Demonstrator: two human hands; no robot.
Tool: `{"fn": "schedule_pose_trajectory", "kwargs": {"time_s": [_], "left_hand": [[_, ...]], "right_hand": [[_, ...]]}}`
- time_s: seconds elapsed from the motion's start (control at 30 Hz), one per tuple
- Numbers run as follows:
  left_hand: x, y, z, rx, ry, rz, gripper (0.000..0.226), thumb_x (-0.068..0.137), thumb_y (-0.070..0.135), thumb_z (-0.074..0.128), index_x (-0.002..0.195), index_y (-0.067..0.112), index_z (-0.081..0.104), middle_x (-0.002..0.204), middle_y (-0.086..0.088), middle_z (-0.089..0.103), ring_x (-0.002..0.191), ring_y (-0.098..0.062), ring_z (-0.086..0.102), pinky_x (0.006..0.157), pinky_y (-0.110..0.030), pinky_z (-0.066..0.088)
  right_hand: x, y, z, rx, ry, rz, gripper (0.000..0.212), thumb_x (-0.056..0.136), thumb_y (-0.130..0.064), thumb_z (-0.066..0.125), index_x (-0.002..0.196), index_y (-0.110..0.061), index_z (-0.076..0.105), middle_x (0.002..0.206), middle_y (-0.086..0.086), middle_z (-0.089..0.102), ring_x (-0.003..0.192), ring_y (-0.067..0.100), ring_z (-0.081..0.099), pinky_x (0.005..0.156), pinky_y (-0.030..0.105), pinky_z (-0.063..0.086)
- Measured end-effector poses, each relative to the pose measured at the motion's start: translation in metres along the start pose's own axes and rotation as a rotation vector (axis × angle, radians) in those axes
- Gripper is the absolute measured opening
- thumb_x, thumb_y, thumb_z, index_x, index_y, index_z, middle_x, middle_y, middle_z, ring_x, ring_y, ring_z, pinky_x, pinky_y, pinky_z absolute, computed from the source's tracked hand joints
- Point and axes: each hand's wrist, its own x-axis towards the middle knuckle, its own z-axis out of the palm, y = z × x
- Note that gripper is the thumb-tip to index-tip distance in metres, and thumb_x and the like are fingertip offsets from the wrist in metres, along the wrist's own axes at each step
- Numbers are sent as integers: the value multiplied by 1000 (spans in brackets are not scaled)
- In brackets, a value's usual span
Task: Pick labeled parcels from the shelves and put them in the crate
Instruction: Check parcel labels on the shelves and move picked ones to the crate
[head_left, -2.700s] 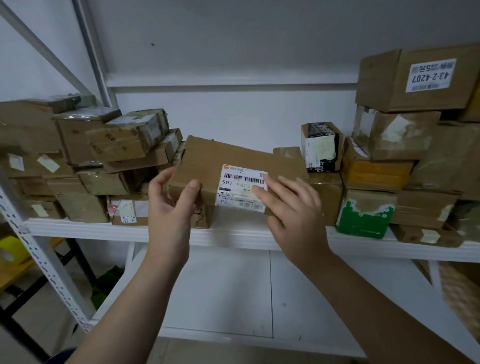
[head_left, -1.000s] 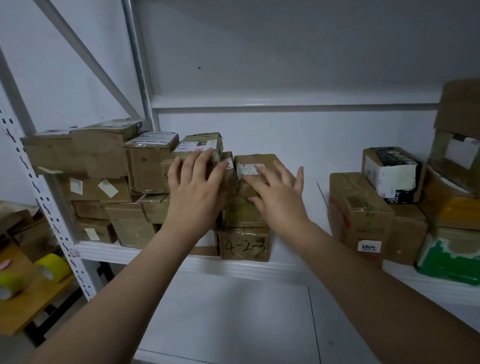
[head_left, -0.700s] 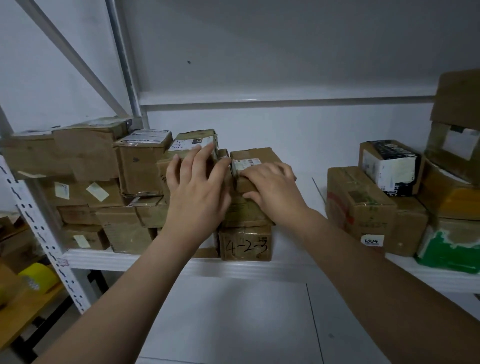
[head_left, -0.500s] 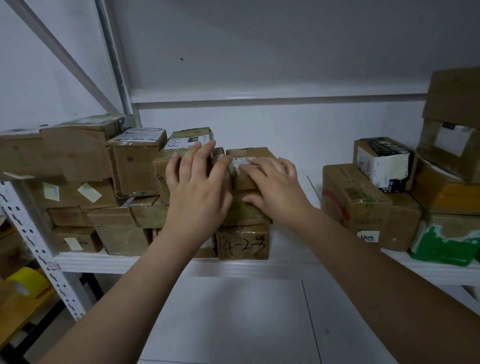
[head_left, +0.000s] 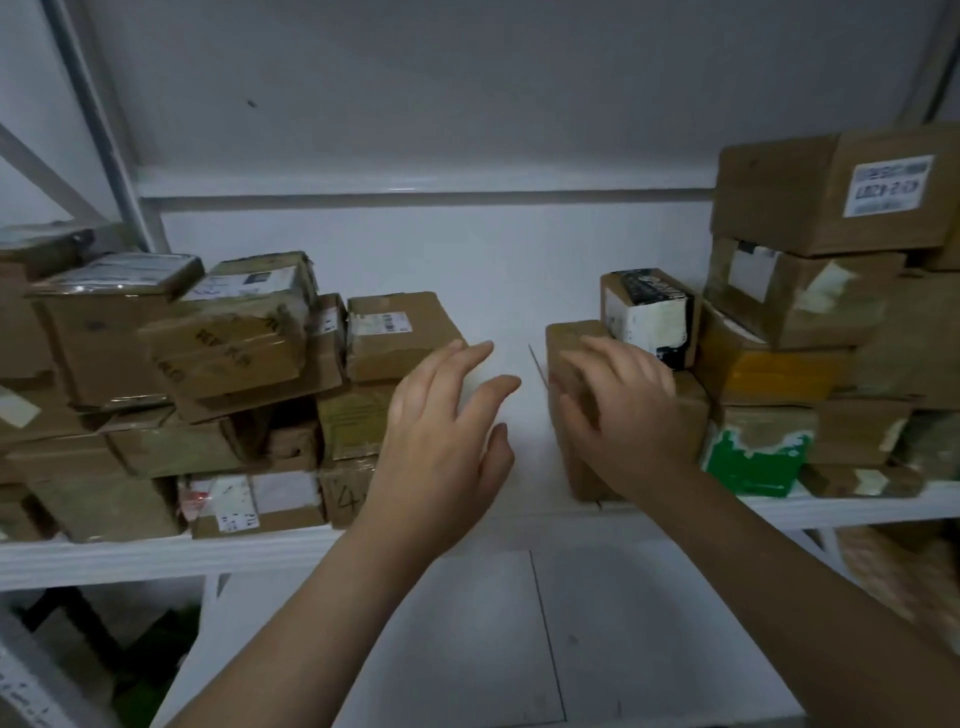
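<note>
White metal shelf (head_left: 156, 558) with parcels stacked both sides. Left hand (head_left: 441, 441) floats in the gap, fingers spread, holding nothing. Right hand (head_left: 623, 415) is laid loosely over a brown parcel (head_left: 571, 353), not gripping; left stack (head_left: 208, 364) sits nearby.

A parcel storeroom or small warehouse: white metal shelving (head_left: 156, 558) with a perforated upright (head_left: 21, 691) is stacked with taped cardboard parcels (head_left: 234, 338) on both sides. Many carry printed barcode stickers, among them a large carton (head_left: 810, 192) with a white shelf-code label (head_left: 888, 184), against plain white walls.
</note>
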Motion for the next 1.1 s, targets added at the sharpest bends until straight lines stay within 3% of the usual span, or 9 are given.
{"fn": "schedule_pose_trajectory", "kwargs": {"time_s": [0.13,0.3,0.4,0.5,0.6,0.67,0.77,0.87,1.1], "left_hand": [[6,20,35,-89,-95,-84,34,85,15,57,119,14,57,131,-9,52,121,-26,45,98,-41,40],[2,31,69,-154,-211,-252,38,90,12,56,128,16,54,135,-2,49,124,-18,45,99,-29,37],[-10,32,73,-185,-201,-331,38,89,11,57,126,17,54,130,4,50,120,-13,47,96,-22,35],[-28,29,70,-282,-201,-433,36,91,12,56,126,22,53,122,15,44,114,-7,48,92,-19,37],[-37,27,66,-441,-187,-569,30,95,21,53,124,29,52,121,15,49,108,0,53,87,-13,41],[-29,33,61,-647,-176,-769,31,94,33,52,126,33,48,123,13,54,105,3,55,87,-13,45],[-11,45,55,-1039,-185,-1053,65,88,53,51,144,30,28,117,11,57,102,-10,62,81,-24,53],[0,52,54,-1095,-266,-1119,92,72,67,54,148,37,13,118,8,54,98,-15,62,68,-21,53],[-7,66,69,-1047,-139,-1150,85,81,38,70,146,35,14,98,13,51,85,-3,56,51,-13,45]], "right_hand": [[-6,36,-18,-132,-246,202,49,89,-43,56,132,-19,54,140,13,46,127,33,41,103,47,33],[-3,36,0,-288,-327,170,70,80,-76,42,128,-27,52,139,9,45,119,30,46,92,40,38],[-4,25,22,-196,-212,128,62,70,-65,66,106,-16,58,111,12,58,93,31,57,68,35,46],[-9,23,32,-43,-131,120,49,65,-44,78,98,-13,57,106,10,57,90,32,56,59,32,47],[-23,29,27,106,-17,79,47,65,-38,80,98,-14,57,116,13,53,101,30,54,69,27,47],[-38,30,21,212,42,-15,49,68,-37,77,104,-15,54,126,16,45,112,28,47,82,26,44],[-62,28,15,307,36,-179,46,77,-41,65,112,-18,45,131,11,35,120,28,43,95,32,46],[-82,32,17,326,29,-266,43,82,-39,64,113,-18,43,131,9,37,122,28,44,101,38,45],[-108,44,9,444,-97,-507,32,88,-13,64,115,-12,46,136,8,44,130,22,45,111,32,35]]}}
